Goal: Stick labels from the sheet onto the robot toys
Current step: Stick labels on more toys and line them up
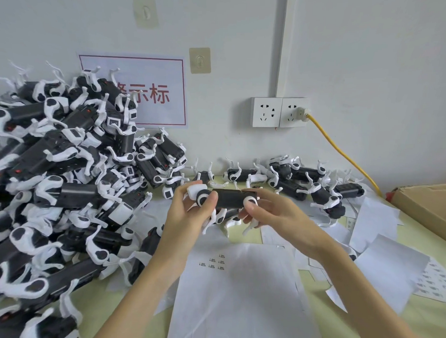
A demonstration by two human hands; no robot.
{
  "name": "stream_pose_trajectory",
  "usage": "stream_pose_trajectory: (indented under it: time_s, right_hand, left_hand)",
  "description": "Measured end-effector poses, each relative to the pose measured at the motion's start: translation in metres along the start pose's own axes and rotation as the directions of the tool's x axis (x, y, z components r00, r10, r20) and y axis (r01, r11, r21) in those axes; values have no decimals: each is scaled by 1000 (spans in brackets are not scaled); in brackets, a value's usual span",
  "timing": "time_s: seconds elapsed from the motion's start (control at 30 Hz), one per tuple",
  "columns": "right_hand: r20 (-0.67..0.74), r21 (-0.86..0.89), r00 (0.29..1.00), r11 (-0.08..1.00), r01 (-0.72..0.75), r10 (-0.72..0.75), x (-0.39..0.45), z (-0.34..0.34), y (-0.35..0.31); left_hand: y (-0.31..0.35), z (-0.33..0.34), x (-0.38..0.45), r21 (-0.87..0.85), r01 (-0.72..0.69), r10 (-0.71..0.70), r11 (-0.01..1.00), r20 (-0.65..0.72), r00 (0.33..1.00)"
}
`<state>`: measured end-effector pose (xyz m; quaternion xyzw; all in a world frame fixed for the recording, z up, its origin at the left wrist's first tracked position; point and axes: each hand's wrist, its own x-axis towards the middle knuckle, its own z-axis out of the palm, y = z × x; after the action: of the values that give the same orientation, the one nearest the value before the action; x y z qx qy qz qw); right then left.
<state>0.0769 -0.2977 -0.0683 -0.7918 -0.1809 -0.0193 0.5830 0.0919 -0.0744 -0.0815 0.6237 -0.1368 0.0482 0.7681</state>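
1. Head view: robot toy [228,198], black body with white legs, held level at frame centre above the desk [427,318].
2. Left hand [189,213] grips its left end; right hand [271,211] grips its right end.
3. Label sheet [236,297] lies below the hands, few labels [214,261] left.
4. Toy pile [58,174] fills frame left.

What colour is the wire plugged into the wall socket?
Yellow. The plugged-in wire shows best in the head view.
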Motion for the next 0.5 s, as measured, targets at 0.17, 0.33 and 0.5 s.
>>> stream_pose_trajectory:
  time_s: [0.17, 0.33, 0.5]
  right_hand:
    - [69, -166, 997, 985, 56, -45, -5, -23, 1]
    - [105, -71, 994, 997, 32, -25, -5, -26, 1]
    - [110, 72, 984, 986, -150, 142, -1, -6, 1]
  left_hand:
    - [-2, -22, 6, 511, -351, 182, 785, 352, 918]
    - [-2, -20, 3, 471, -332, 207, 817, 298, 932]
    - [2, -6, 2, 204, -40, 22, 978, 92, 996]
